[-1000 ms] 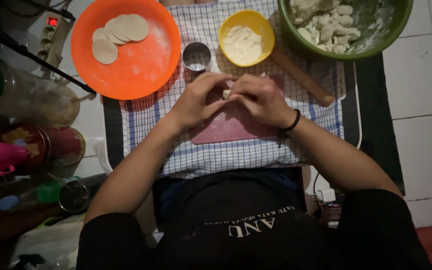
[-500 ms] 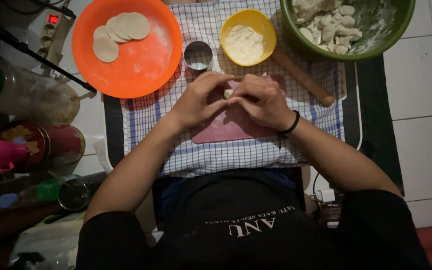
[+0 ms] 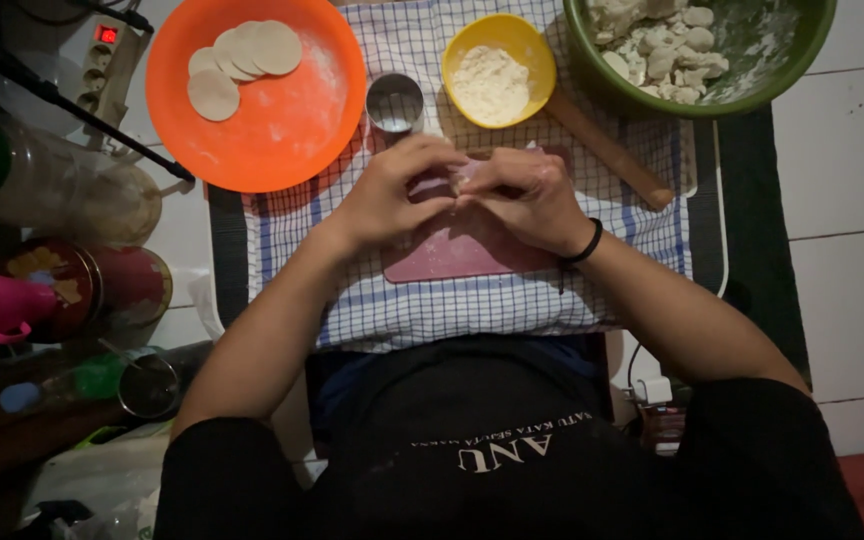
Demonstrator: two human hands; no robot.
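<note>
Hands barely moved: left hand (image 3: 392, 195) and right hand (image 3: 527, 195) still pinch dough piece (image 3: 455, 183) together, grip closed, above pink board (image 3: 452, 250). Risk: overpinching tears dough.

Both bare forearms reaching forward and angled inward, left hand (image 3: 392, 195) and right hand (image 3: 524, 195) meeting fingertip to fingertip, fingers curled and pinched together, backs of hands up, black band around right wrist (image 3: 586, 243)

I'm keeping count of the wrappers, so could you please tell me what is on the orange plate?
The orange plate holds flat round dough wrappers, overlapping, plus a dusting of flour. About four show; any lying beneath the overlap cannot be counted.
</note>
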